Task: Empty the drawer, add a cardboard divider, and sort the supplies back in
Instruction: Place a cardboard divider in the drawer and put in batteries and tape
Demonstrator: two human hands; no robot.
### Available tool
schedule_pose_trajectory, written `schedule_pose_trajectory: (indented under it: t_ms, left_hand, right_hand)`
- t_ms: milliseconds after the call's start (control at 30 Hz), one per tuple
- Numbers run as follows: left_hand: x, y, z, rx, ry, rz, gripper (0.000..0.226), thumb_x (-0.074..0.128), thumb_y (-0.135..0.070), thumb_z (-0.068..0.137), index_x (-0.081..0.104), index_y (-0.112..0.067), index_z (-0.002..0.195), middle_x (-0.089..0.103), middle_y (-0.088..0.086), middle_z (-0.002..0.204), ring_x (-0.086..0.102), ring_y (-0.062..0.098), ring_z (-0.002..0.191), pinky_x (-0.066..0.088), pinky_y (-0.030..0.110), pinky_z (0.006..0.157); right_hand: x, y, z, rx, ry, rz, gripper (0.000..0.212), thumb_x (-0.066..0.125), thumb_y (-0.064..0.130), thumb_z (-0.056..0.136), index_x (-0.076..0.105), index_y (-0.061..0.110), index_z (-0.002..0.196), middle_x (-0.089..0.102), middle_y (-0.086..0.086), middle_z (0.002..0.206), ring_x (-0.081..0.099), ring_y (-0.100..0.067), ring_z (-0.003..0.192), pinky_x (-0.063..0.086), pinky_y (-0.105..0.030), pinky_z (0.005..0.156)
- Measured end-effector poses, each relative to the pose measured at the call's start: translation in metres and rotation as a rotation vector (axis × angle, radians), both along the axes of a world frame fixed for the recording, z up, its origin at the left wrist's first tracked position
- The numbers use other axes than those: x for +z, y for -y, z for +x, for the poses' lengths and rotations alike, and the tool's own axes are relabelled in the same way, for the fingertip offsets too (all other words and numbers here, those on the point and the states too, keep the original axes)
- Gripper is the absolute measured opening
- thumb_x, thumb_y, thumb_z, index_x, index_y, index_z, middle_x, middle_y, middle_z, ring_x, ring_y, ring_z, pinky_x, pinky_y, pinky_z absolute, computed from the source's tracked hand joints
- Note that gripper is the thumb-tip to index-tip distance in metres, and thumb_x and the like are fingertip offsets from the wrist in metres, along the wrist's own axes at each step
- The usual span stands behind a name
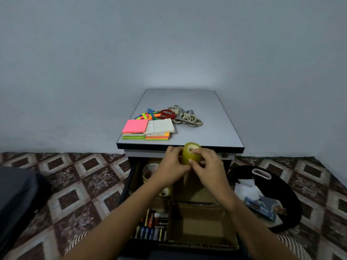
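Tape, a tall yellowish tape roll (186, 156), stands upright in the air over the far end of the open drawer (131, 182), just in front of the near edge of the bench (216, 128). Both hands hold it: the left grip (173, 165) wraps its left side with curled fingers, and the right grip (207, 164) pinches its right side and top rim, the thumbs meeting at its near face. Below, a cardboard divider (171, 212) splits the drawer into compartments; the far left one holds clear tape rolls (149, 170), the near left one holds batteries (152, 228) lying in rows. On the bench lie stacked sticky notes (135, 126) at the near left, coloured flags (149, 115) beyond them, and a heap of scissors (185, 117) to their right. On the patterned floor (75, 184) right of the drawer sits a black bag (281, 194) with papers in it.
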State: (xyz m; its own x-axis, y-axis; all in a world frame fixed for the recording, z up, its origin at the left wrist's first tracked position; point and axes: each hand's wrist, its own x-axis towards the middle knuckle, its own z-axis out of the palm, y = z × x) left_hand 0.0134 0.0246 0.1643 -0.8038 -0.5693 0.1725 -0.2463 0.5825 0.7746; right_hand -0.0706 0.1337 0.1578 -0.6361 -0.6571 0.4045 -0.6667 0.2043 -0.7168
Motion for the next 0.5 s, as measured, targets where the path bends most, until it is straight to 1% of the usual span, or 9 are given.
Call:
schedule_pose_trajectory:
  t_ms: [67,100,200,267,333,400,500]
  left_hand:
    - [-0.011,0.0,0.016,0.025,0.007,-0.014,0.056,0.069,-0.024,0.081,0.046,-0.013,0.13,0.042,0.0,0.117,0.047,0.011,0.106,0.042,0.023,0.091]
    - [-0.016,0.0,0.023,0.028,0.016,-0.02,0.055,0.069,-0.024,0.08,0.046,-0.013,0.129,0.042,-0.002,0.115,0.046,0.01,0.105,0.042,0.023,0.09]
    - [-0.033,0.004,0.042,0.027,0.048,-0.015,0.059,0.07,-0.027,0.079,0.045,-0.014,0.132,0.04,-0.005,0.115,0.046,0.011,0.11,0.043,0.026,0.094]
    - [-0.046,0.008,0.053,0.07,0.094,-0.026,0.063,0.07,-0.027,0.077,0.044,-0.014,0.133,0.04,-0.004,0.118,0.045,0.013,0.113,0.042,0.026,0.097]
    - [-0.058,0.013,0.06,0.143,0.113,-0.023,0.063,0.071,-0.025,0.074,0.046,-0.014,0.131,0.04,-0.002,0.117,0.047,0.015,0.112,0.04,0.024,0.096]
    - [-0.068,0.017,0.065,0.204,0.125,-0.01,0.063,0.072,-0.025,0.072,0.047,-0.016,0.13,0.04,-0.002,0.115,0.048,0.016,0.111,0.04,0.024,0.095]
    - [-0.077,0.022,0.07,0.249,0.16,0.016,0.063,0.071,-0.026,0.076,0.045,-0.015,0.132,0.039,0.0,0.121,0.047,0.017,0.112,0.038,0.023,0.095]
  right_hand:
    - [-0.012,0.0,0.014,0.034,0.062,-0.019,0.03,0.067,0.016,0.085,0.063,0.015,0.115,0.051,0.002,0.118,0.05,-0.007,0.103,0.041,-0.011,0.085]
    - [-0.018,0.0,0.02,0.043,0.092,-0.023,0.03,0.067,0.016,0.085,0.064,0.016,0.114,0.051,0.003,0.118,0.05,-0.007,0.103,0.042,-0.012,0.086]
    - [-0.037,0.002,0.033,0.068,0.16,-0.003,0.029,0.067,0.019,0.086,0.063,0.019,0.114,0.049,0.009,0.114,0.05,-0.007,0.106,0.045,-0.021,0.092]
    - [-0.05,0.001,0.039,0.065,0.184,0.013,0.029,0.066,0.02,0.086,0.062,0.02,0.114,0.048,0.01,0.113,0.051,-0.008,0.107,0.046,-0.026,0.095]
    - [-0.065,-0.001,0.041,0.028,0.175,0.042,0.029,0.066,0.021,0.086,0.062,0.019,0.115,0.05,0.006,0.117,0.051,-0.011,0.11,0.046,-0.028,0.096]
    - [-0.078,-0.005,0.042,-0.029,0.127,0.104,0.031,0.064,0.022,0.087,0.062,0.018,0.117,0.051,0.0,0.124,0.048,-0.015,0.115,0.043,-0.027,0.096]
    - [-0.09,-0.01,0.04,-0.105,0.022,0.168,0.031,0.064,0.023,0.087,0.063,0.018,0.118,0.053,-0.007,0.125,0.045,-0.022,0.118,0.042,-0.035,0.096]
